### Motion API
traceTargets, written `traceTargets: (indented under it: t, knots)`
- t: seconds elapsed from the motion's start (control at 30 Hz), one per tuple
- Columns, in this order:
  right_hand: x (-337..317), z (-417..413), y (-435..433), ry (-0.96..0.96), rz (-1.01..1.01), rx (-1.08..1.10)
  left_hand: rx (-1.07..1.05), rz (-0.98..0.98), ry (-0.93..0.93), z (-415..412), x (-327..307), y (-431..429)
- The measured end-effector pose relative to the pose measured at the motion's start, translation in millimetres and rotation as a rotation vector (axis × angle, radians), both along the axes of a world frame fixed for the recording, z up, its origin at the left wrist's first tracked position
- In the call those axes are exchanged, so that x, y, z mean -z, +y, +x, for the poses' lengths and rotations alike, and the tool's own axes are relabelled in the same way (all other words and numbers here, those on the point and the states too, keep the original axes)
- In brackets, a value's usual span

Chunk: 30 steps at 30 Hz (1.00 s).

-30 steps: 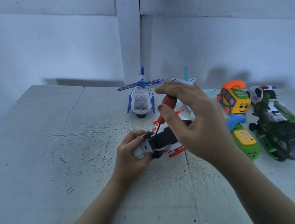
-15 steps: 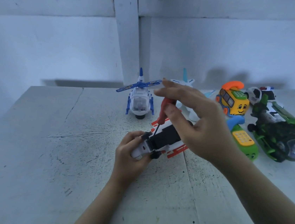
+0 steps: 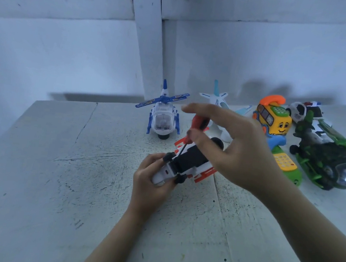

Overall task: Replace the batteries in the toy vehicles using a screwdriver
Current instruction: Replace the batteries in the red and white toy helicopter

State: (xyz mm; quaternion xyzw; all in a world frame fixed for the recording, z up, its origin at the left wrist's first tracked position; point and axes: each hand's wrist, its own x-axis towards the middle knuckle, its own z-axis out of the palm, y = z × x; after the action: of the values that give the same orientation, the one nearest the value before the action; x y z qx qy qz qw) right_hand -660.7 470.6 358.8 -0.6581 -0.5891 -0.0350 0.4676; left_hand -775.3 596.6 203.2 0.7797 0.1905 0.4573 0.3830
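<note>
A white, red and black toy vehicle [image 3: 188, 162] lies upside down near the middle of the table, its black underside facing up. My left hand [image 3: 151, 182] grips its white front end from below. My right hand [image 3: 230, 146] pinches the red handle of a small screwdriver [image 3: 196, 127] between thumb and fingers. The dark shaft slants down to the toy's underside near its front wheels. Where the tip sits is too small to make out.
A blue and white helicopter [image 3: 163, 116] stands behind the hands. A white plane [image 3: 218, 101], a yellow bus phone [image 3: 273, 118], a green phone [image 3: 286, 165], a green vehicle [image 3: 328, 163] and a police car [image 3: 306, 109] crowd the right side. The worn table [image 3: 55, 171] ends near the bottom.
My right hand has shifted its fingers on the screwdriver handle, with the index finger now stretched out above it. The toy and my left hand stay in place.
</note>
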Motion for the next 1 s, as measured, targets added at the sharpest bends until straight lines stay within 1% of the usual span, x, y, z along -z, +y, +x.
traceTargets:
  t: [0.1, 0.2, 0.27, 0.37, 0.47, 0.6, 0.83, 1.0]
  knots:
    - [2.8, 4.0, -2.0, -0.061, -0.003, 0.059, -0.002, 0.002, 0.004, -0.6, -2.2, -1.2]
    - [2.0, 4.1, -5.1, -0.009, -0.106, 0.021, -0.016, 0.024, 0.014, -0.7, -3.7, -2.0]
    - [2.1, 5.4, -10.0, -0.043, -0.153, 0.018, -0.044, 0.052, 0.022, -1.0, -3.1, -1.5]
    - [-1.8, 10.3, -20.5, -0.123, -0.262, 0.07, -0.104, 0.133, 0.041, -1.2, -2.8, -1.6]
    - [-5.1, 15.8, -31.3, -0.108, -0.34, 0.066, -0.146, 0.182, 0.03, 1.4, -5.9, -4.4]
    - [1.3, 18.4, -43.5, -0.103, -0.377, 0.061, -0.192, 0.13, 0.01, 5.8, -9.5, -11.3]
    - [14.2, 18.0, -48.1, -0.007, -0.457, 0.027, -0.218, 0.083, 0.049, 7.3, -11.6, -13.3]
    - [25.7, 11.0, -47.2, -0.125, -0.536, 0.047, -0.232, 0.062, 0.087, 8.8, -11.6, -15.7]
